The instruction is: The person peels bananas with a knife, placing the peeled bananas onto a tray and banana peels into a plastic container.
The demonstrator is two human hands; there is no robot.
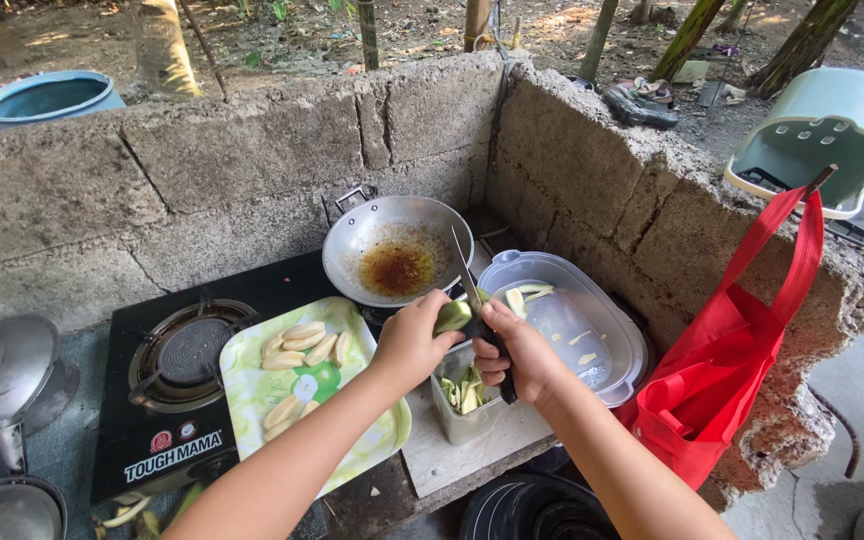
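Outdoor cooking corner bounded by a rough concrete-block wall (252,160). A black gas stove (167,400) carries a metal wok (397,245) holding brown oil. Beside it lie a green patterned tray (252,395) of pale peeled banana halves and a clear lidded tub (577,320). A red bag (722,380) hangs at right. Left hand (410,340) grips a green banana (454,316), long axis running left to right; right hand (522,350) clasps a knife (469,275), blade tip pointing away over the wok. Peels fill a small container (464,400) directly below.

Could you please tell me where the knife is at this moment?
The knife is in the right hand, centre of the head view, blade pointing up toward the wok, beside the green fruit held by the left hand.
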